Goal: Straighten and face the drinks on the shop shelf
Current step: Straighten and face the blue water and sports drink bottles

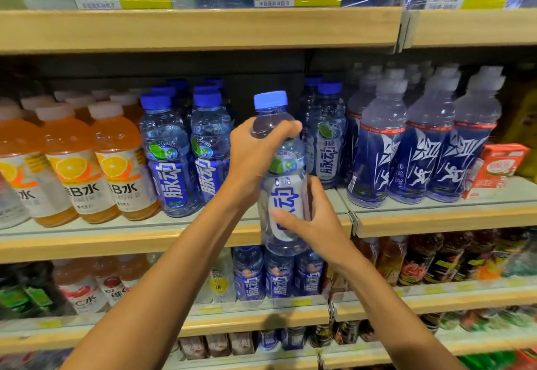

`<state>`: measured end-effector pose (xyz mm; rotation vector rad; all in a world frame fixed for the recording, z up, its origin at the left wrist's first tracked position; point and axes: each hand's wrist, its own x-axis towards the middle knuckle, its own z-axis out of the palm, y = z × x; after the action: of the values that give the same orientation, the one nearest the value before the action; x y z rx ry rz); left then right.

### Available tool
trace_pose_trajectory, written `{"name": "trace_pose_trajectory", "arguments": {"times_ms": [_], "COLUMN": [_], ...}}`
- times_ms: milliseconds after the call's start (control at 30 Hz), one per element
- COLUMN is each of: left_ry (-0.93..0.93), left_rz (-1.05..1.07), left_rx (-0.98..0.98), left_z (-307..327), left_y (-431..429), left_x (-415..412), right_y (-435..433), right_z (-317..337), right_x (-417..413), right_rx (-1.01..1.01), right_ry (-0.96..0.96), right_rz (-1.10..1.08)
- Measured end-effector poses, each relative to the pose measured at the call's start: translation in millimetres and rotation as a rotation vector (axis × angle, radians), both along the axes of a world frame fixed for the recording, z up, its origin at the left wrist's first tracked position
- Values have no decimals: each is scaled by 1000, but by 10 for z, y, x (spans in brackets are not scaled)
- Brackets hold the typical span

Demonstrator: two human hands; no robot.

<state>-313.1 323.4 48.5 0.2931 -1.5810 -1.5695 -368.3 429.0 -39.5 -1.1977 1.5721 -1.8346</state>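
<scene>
- Left grip (255, 154) is clamping round the blue-capped bottle (283, 192) at its shoulder.
- Right grip (316, 221) is clasping its lower body.
- Bottle is hanging nearly upright, in front of the middle shelf (116, 243).

Your bottle (280, 178) is held before the middle shelf (87, 243), left hand (252, 156) above right hand (315, 220) on it. On the shelf, juice bottles (116, 166) stand far left, a carton (497, 166) far right.
</scene>
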Motion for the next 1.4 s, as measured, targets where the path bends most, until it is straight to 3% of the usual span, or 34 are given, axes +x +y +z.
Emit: {"name": "trace_pose_trajectory", "arguments": {"times_ms": [133, 233, 367, 467, 567, 667, 767, 867, 1000, 1100, 1200, 1300, 1400], "left_ry": [7, 96, 123, 114, -4, -130, -137, -127, -11, 13, -6, -55, 28], "left_rz": [-452, -767, -931, -904, -640, -307, -78, -31, -6, -15, -99, -363, -683], "left_rx": [289, 349, 359, 334, 185, 24, -80, -107, 17, 36, 155, 282, 311], "left_z": [76, 109, 67, 20, -16, -81, -132, -127, -69, -65, -40, -24, 10], "left_y": [-140, -157, -152, -168, -169, -170, -129, -19, 80, 57, -11, -94, -136], "left_x": [32, -7, -68, -71, -30, 26, 79, 55, -16, -40, -21, 15, 9], "right_y": [100, 42, -119, -113, -53, 9, 34, 6, -68, -41, 35, 115, 139], "right_z": [-15, -27, -40, -68, -47, -9, 6, 47, -46, -86, -35, 40, 45], "right_x": [-179, -169, -91, -95, -137, -164, -193, -91, 9, 52, -16, -93, -140], "right_rx": [56, 24, 36, -1, -51, -5, 4, 17, 70, 63, 35, 36, 38], "right_ry": [-393, -439, -490, -558, -543, -437, -247, 4, 134, 136, -27, -286, -489], "right_rz": [430, 770, 864, 835, 721, 382, 90, -47, -242, -180, 16, 269, 494]}}
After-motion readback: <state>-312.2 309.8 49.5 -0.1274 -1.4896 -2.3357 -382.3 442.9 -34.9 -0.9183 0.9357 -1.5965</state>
